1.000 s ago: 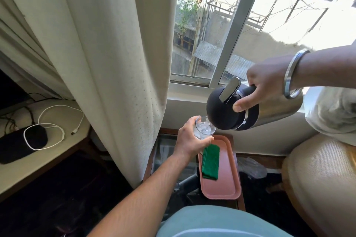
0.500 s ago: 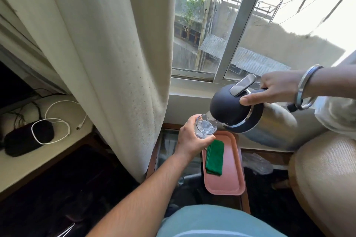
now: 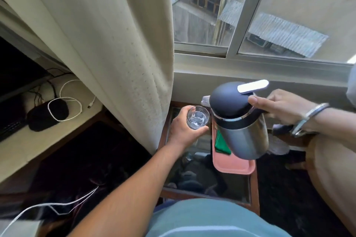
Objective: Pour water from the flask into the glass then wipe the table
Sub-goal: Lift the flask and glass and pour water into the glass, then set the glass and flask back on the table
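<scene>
The glass (image 3: 198, 117), holding water, is gripped by the left hand (image 3: 184, 131) above the glass-topped table (image 3: 254, 188). Just beside it, the near-upright flask (image 3: 239, 121) is held by its handle in the closed right hand (image 3: 283, 106), over the pink tray (image 3: 233, 165) bearing 1 green cloth (image 3: 221, 145).

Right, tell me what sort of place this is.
Probably a room in a home, by a window: a cream curtain beside a sliding window, a small glass-topped side table, and a cushioned seat next to it.
</scene>
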A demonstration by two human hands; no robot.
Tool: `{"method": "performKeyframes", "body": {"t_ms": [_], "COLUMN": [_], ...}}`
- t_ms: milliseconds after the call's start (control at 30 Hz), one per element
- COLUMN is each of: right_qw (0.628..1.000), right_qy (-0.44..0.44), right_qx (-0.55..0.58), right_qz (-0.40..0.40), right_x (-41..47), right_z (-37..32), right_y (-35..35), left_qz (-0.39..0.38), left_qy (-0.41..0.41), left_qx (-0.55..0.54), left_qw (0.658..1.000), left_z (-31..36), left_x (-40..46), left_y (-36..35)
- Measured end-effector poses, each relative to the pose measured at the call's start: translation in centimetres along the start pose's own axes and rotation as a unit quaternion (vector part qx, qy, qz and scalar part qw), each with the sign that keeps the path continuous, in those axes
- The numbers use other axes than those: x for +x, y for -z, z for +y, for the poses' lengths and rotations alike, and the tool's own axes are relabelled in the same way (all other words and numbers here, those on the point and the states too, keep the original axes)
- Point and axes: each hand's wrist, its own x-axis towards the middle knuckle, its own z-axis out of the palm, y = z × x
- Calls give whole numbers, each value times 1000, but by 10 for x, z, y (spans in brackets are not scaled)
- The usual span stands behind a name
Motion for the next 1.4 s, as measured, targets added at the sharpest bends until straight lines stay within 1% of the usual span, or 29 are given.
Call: {"method": "performKeyframes", "body": {"t_ms": [167,267,367,533,667,800,933,1067,1200,1300,1400], "right_qw": [994,983,963,929,896,880,865,854,852,840,842], "right_qy": [-20,-49,-80,-126,-156,-144,-109,-100,-82,-74,-59], "right_qx": [96,163,229,275,321,350,376,391,382,392,389], "right_qz": [44,73,115,215,264,288,315,327,349,367,369], "right_x": [15,21,34,57,99,151,203,248,281,297,308], "right_z": [35,51,72,106,129,150,165,171,181,184,183], "right_y": [-35,-57,-87,-146,-194,-233,-265,-285,-294,-298,-299], "left_qz": [5,4,-11,-36,-49,-49,-18,-11,-21,-42,-52], "left_qy": [31,54,69,92,95,85,64,60,67,55,49], "left_qx": [25,41,49,40,50,49,63,68,59,68,70], "left_qw": [999,998,996,994,993,994,996,996,996,995,995], "left_z": [-21,-38,-64,-110,-162,-208,-246,-278,-299,-309,-317], "left_x": [2,8,20,38,70,114,160,196,225,240,246], "left_y": [4,6,5,-8,-32,-65,-94,-112,-128,-141,-152]}}
